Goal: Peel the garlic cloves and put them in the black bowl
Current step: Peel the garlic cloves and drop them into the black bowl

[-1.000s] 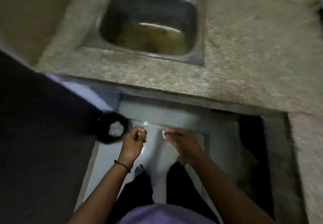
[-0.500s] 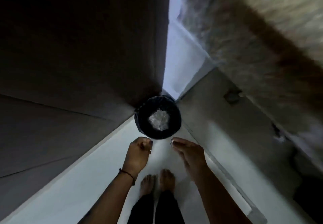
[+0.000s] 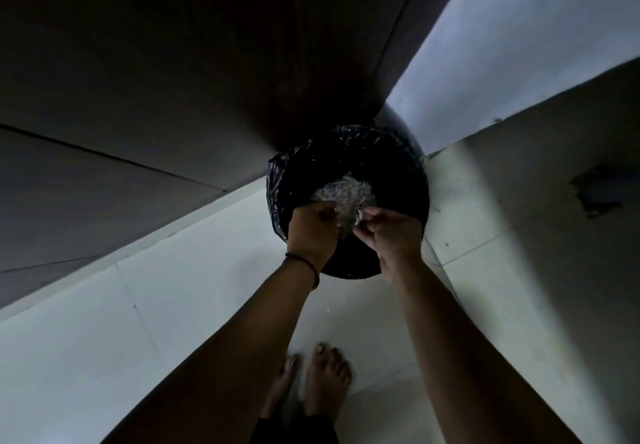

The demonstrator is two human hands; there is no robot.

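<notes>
The right hand (image 3: 388,232) is curled, its fingertips pinching a pale scrap (image 3: 360,214), probably peel. The left hand (image 3: 313,227) is fisted beside it; whether it holds anything I cannot tell. Both hang over the near rim of the bin (image 3: 346,146), above the heap of whitish skins (image 3: 346,191) inside.

Half a second ago the hands were short of the bin; now they reach over it, and the bin looms larger. A second ago a counter and sink filled the view.

This looks like dumping waste, not peeling. Neither cloves nor bowl are in view.
</notes>
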